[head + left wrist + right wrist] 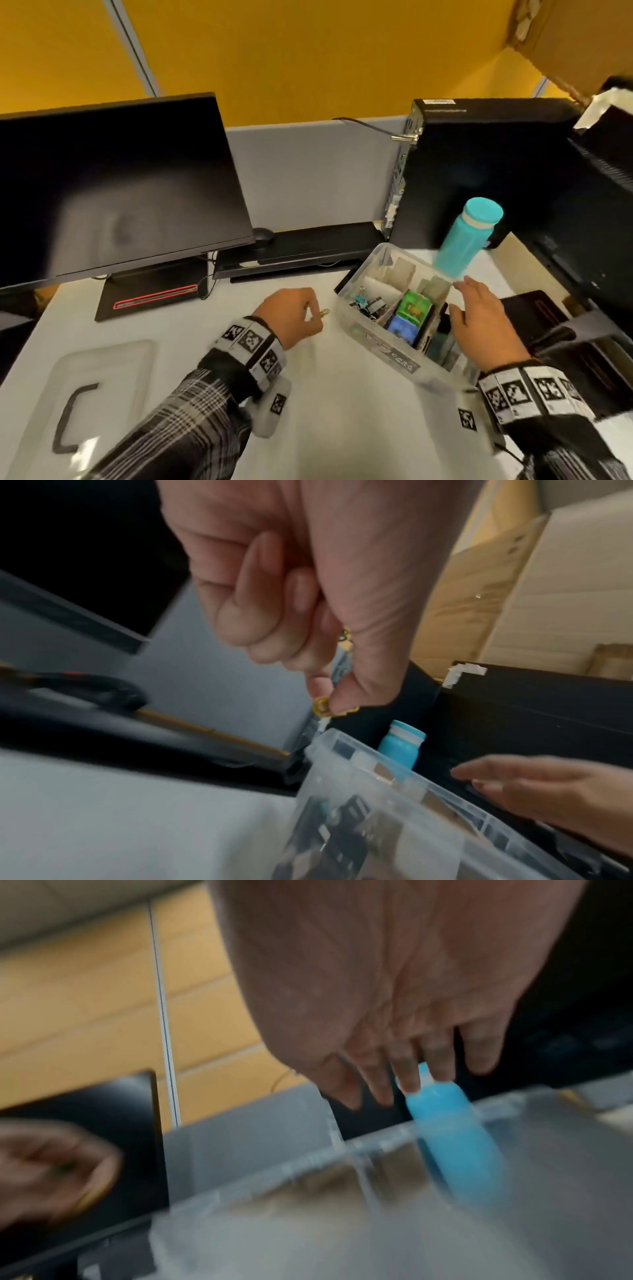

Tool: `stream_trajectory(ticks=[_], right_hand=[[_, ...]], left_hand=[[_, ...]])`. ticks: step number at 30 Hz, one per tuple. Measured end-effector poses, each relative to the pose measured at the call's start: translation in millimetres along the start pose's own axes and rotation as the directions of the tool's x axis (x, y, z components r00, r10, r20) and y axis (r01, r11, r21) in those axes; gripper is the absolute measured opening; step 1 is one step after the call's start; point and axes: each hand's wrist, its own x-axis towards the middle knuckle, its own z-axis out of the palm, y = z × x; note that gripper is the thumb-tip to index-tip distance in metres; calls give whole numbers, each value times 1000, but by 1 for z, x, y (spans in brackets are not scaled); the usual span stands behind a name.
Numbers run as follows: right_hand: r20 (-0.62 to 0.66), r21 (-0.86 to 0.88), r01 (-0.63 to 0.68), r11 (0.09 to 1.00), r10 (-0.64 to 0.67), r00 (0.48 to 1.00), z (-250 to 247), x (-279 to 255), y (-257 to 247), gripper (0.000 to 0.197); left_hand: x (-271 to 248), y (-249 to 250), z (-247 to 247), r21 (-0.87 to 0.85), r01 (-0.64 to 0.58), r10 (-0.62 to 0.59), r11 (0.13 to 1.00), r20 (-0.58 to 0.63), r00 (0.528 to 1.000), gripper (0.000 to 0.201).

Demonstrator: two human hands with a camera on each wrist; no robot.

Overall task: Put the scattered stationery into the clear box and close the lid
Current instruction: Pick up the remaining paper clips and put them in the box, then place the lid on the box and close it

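a light, stiff, slippery gold clip [322,706] is pinched at its edge by the left hand [291,317]; the right hand [479,318] is held flat, fingers straight, over the clear box [356,274].

We see a yellow wall [308,51] behind a grey partition [308,178], 1 dark monitor [113,185] on the pale desk [342,411], a black computer tower [479,171] (cable plugged in), and cardboard boxes [548,574].

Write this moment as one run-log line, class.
left hand: pinches yellow clip | right hand: open over clear box | lid: off, on desk | step: clip not yet in box
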Motion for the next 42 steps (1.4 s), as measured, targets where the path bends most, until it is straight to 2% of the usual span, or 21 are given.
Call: stream_trajectory(ticks=[3,6,8,13,15,18,20,23,27,30,33,35,37,39,42], right_hand=[[-52,-53,-125,991,122,991,27,-9,17,59],[-108,17,-126,992,127,986,36,-16,16,63],[-102,43,-121,992,125,987,35,-16,15,64],[-45,67,-148,987,151,988,31,-15,14,65],[-31,80,-157,984,160,987,30,-16,13,66],[-15,63,-160,985,161,987,29,-17,14,66],[-7,68,-154,986,155,988,29,-17,14,66],[-12,77,-139,987,140,990,29,-17,15,63],[-12,72,-102,992,103,995,30,-17,15,60],[7,34,-76,996,76,997,28,-16,15,60],[11,-31,-76,997,77,997,27,-17,15,61],[-40,-46,-57,997,55,998,25,-22,5,59],[-98,27,14,1000,-11,995,23,-29,-20,54],[-137,88,150,985,-137,981,26,-34,-60,51],[-128,181,382,906,-364,923,52,-40,-131,47]], left_hand=[[51,60,-10,116,-53,48,992,39,998,15],[101,106,-6,237,-118,106,964,62,992,23],[127,121,4,310,-170,157,935,64,985,26],[171,129,32,421,-213,174,881,130,976,24],[184,126,36,448,-203,139,871,172,975,23],[231,97,62,467,-165,61,869,229,971,19],[212,102,51,459,-146,27,876,256,966,21],[168,115,32,368,-167,77,915,247,966,40],[118,100,22,130,-174,174,976,13,985,41],[77,63,27,15,-183,183,983,-185,965,37],[31,7,34,-26,-89,76,996,-312,947,38],[-5,-43,42,-48,15,-31,999,-370,929,38],[-45,-98,50,-65,143,-157,988,-422,893,38],[-85,-151,54,-74,321,-318,944,-459,830,41],[-144,-222,55,-112,586,-558,802,-490,670,48]])
